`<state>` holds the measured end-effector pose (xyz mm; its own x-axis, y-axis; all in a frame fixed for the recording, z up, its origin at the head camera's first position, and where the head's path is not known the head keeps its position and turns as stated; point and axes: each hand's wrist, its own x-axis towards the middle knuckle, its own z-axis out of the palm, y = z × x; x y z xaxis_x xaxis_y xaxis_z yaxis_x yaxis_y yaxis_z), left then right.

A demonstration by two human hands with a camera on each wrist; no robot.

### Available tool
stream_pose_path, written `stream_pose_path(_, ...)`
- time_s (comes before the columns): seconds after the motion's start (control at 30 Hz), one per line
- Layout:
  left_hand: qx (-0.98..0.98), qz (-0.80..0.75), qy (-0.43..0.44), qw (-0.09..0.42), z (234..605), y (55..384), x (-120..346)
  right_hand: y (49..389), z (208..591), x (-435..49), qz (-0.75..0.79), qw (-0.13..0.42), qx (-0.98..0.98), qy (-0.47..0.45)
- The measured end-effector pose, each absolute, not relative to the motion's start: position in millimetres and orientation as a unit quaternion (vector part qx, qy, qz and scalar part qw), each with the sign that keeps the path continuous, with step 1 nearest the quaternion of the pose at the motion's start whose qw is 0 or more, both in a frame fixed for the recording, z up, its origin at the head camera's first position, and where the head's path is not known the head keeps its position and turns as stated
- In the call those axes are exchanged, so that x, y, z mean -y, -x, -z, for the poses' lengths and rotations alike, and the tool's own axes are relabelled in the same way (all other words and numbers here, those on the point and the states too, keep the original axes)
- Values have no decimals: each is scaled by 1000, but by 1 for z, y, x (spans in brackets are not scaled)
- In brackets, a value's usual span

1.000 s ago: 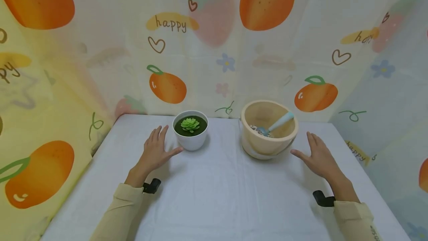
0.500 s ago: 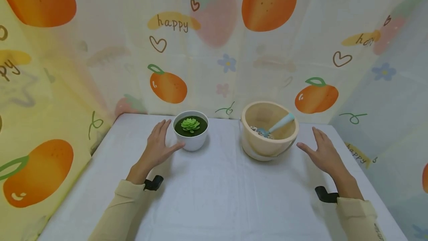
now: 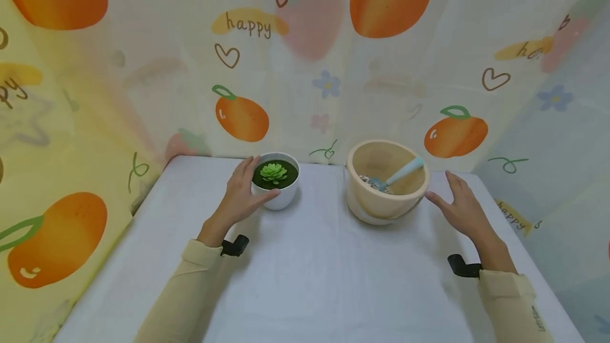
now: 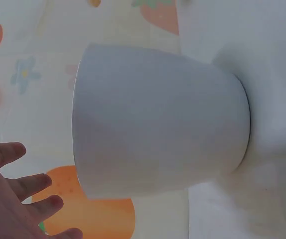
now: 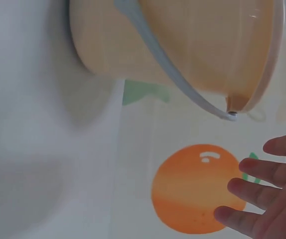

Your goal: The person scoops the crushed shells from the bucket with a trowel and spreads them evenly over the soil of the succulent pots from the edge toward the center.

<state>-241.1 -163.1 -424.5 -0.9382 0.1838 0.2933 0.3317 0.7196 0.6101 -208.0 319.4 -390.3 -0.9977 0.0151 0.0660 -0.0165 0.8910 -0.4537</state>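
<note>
A white pot (image 3: 287, 196) with a green succulent (image 3: 274, 173) in dark filling stands upright at the back of the table. Around its near left side is my left hand (image 3: 238, 195), fingers by the rim and thumb across the front. In the left wrist view the fingers are spread apart from the pot (image 4: 158, 124). To the right stands a beige bucket (image 3: 376, 206), a light blue-handled tool (image 3: 404, 170) leaning inside on small speckled bits. My right hand (image 3: 461, 210), spread and holding nothing, is just right of the bucket; its grey bail (image 5: 168, 64) hangs down in the right wrist view.
A white cloth (image 3: 314, 269) covers the table. Its back edge meets a fruit-printed curtain (image 3: 333, 110), close behind the pot and bucket. Printed sheets also enclose the left and right sides.
My left hand has moved right and forward, bringing its fingers and thumb about the white pot. The right hand has shifted slightly forward beside the bucket. Pot and bucket stay in place.
</note>
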Motion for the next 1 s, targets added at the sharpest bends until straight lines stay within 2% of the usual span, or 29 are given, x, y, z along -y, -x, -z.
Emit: stream_pose_path(1.0, 914, 353, 161, 117, 419, 250, 125, 223, 378, -306, -271, 27, 962, 6)
